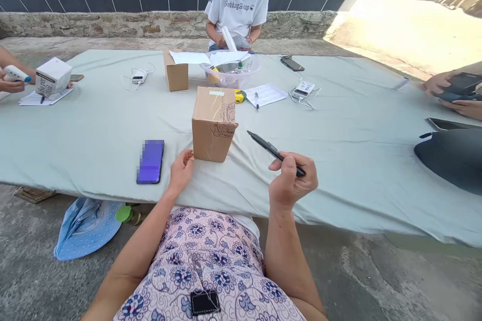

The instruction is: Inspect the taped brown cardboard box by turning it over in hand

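A brown cardboard box (pixel 211 135) stands on the cloth-covered table in front of me, with black scribbled lines on its top and front near the right corner. My left hand (pixel 182 170) rests at its lower left edge, fingers loosely bent and apart, holding nothing; whether they touch the box is hard to tell. Right of the box, my right hand (pixel 293 178) is closed around a black pen (pixel 265 144). The pen's tip points up and left toward the box, apart from it. A phone with a purple screen (pixel 150 163) lies left of my left hand.
Behind the box are a yellow tape measure (pixel 240 96), written sheets (pixel 266 94), a clear plastic basin (pixel 233 77) and another carton (pixel 176 76). A black bag (pixel 452 158) lies at right. A person (pixel 239 10) sits opposite; other people's hands show at both sides.
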`<act>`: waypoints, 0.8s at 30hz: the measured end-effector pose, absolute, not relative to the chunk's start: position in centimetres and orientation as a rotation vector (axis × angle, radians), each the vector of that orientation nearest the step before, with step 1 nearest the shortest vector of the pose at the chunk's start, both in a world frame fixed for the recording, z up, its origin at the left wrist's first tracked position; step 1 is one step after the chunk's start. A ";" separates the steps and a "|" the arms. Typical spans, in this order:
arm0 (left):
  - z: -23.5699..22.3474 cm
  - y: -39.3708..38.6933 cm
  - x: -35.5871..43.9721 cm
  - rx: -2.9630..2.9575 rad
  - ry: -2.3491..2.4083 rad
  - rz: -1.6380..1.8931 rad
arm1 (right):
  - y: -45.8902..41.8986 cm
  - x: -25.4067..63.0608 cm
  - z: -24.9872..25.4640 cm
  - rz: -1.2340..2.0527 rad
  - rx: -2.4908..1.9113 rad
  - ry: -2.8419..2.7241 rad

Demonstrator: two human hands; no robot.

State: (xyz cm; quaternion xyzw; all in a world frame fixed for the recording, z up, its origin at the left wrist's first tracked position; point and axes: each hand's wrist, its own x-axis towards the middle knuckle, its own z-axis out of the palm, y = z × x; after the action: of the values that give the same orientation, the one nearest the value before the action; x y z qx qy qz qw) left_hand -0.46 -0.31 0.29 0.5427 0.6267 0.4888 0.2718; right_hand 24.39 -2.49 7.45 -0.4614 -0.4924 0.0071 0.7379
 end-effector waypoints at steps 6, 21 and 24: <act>3.0 -2.4 -7.5 1.286 2.049 1.461 | 1.4 26.0 3.6 0.155 -1.502 -1.269; 4.0 -2.9 -10.8 1.262 2.562 0.840 | 2.7 25.1 -2.2 0.136 -1.814 -1.484; 4.1 -2.5 -11.3 1.202 2.500 0.926 | 2.8 25.2 -2.5 0.136 -1.777 -1.461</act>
State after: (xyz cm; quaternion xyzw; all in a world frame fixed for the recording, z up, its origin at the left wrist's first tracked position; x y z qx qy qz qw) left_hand -11.27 -2.50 4.15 0.4088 0.8498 0.3146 0.1085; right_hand 25.23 2.84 -2.53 -0.7046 -0.5793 0.0541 0.4063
